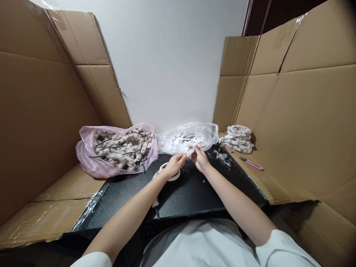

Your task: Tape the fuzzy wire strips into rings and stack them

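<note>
We're pinching a pale fluffy piece (pixel 190 152) with left hand (pixel 175 165) and right hand (pixel 200 161), its long axis seemingly running near-left to far-right between them.

- A small, soft-looking tuft of white fluffy material (pixel 190 152), short and rounded, its outline fuzzy.
- Pinched between the fingertips of the left hand (pixel 174 165) and the right hand (pixel 200 159), which partly cover it.
- Raised above the black, flat tabletop (pixel 191 193), just in front of the clear, crumpled plastic bag (pixel 207 129).
- Too small in view to tell finer detail.
</note>
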The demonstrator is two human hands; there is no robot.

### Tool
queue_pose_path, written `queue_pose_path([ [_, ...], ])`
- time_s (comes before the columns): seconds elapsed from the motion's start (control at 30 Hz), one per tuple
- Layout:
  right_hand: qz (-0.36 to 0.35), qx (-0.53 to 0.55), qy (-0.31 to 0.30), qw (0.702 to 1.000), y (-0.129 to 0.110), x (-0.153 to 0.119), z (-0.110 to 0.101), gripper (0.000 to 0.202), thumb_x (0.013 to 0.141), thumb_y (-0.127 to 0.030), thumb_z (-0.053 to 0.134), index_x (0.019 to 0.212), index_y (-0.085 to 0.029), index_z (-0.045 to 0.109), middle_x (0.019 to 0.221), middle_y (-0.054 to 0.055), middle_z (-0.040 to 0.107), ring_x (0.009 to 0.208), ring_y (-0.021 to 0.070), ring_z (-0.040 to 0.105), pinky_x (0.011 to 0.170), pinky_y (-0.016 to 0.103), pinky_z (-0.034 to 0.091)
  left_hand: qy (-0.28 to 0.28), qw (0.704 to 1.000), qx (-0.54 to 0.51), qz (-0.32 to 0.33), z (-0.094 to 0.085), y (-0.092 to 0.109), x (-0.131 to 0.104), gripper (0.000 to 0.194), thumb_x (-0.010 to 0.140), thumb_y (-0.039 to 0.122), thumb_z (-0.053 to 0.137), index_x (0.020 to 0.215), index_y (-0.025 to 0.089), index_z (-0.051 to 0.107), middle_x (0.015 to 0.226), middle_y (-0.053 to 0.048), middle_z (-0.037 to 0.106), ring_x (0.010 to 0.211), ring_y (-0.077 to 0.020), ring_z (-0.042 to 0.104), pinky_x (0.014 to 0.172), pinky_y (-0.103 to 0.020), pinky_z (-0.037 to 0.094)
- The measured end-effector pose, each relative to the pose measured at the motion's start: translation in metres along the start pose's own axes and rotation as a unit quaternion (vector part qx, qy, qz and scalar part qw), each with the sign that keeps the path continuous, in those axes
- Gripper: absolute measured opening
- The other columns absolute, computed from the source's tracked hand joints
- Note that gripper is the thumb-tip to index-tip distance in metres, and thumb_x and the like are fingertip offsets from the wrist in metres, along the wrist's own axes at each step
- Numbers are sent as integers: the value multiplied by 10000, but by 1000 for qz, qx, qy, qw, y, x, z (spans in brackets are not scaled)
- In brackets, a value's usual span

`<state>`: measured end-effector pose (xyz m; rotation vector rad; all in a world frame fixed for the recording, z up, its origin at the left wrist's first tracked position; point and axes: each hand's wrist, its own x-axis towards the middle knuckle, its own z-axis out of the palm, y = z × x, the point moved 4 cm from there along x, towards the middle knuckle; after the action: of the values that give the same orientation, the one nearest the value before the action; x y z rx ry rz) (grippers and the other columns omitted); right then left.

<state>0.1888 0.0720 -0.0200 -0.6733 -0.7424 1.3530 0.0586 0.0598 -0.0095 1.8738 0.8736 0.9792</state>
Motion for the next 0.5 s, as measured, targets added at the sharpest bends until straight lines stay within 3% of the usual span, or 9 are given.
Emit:
queue_pose_path([
  [0.17,-43,-63,12,997,3,-5,3,475,630,-614,696,802,-170,691,724,24,656,604,115,531,517,225,393,21,999,43,18,1,-4,2,405,866,495,417,629,168,451,580,34,426,551,-99,385,538,-228,320],
  [0.5,-91,-107,4,990,19,-7,9,556,604,-727,627,730,-186,661,764,56,675,693,184,589,611,286,427,23,999,9,39,5,-9,5,371,872,494,433,753,151,507,663,9,465,617,-118,397,562,-236,344],
])
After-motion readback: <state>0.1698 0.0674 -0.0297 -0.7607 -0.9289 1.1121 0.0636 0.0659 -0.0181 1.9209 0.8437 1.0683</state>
